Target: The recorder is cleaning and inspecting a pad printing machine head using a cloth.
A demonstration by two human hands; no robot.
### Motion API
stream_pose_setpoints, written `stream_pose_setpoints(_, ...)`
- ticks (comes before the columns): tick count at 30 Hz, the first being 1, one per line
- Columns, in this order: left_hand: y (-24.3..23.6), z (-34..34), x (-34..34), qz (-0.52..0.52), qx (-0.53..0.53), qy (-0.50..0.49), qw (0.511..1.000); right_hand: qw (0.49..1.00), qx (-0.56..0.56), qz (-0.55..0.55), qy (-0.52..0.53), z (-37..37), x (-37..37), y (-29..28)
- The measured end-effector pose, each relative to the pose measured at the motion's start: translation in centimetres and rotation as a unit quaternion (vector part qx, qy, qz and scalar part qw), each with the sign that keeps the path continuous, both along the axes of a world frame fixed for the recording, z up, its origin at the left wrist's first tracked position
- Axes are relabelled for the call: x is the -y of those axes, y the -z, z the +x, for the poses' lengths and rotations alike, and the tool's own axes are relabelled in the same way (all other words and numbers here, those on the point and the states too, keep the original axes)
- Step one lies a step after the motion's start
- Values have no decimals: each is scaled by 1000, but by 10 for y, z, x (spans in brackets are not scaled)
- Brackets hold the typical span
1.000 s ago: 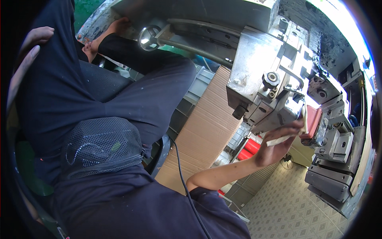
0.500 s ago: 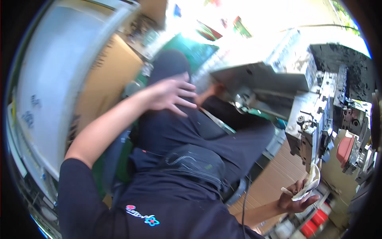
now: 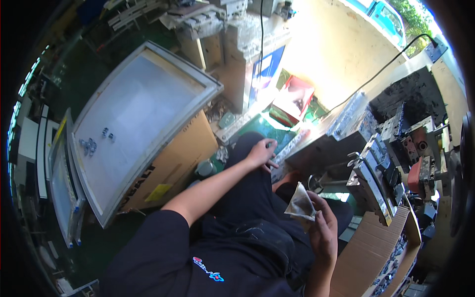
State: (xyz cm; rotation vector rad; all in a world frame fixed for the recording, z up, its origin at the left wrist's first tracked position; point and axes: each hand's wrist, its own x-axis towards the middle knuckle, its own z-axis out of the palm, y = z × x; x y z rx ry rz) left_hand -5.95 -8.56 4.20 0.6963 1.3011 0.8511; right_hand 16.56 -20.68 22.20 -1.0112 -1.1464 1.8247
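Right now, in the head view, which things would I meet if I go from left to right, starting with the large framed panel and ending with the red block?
Large framed panel → left hand → pale cloth → right hand → tilted metal machine part → red block.

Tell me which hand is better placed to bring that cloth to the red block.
Probably the right hand: it holds the pale cloth and is nearer the red block; the left hand is farther off.
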Motion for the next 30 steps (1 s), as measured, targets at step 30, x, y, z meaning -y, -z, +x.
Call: stream_pose_setpoints(30,-19,11,16,425,-347,-147,823,959,-248,29,136,-31,3,4)
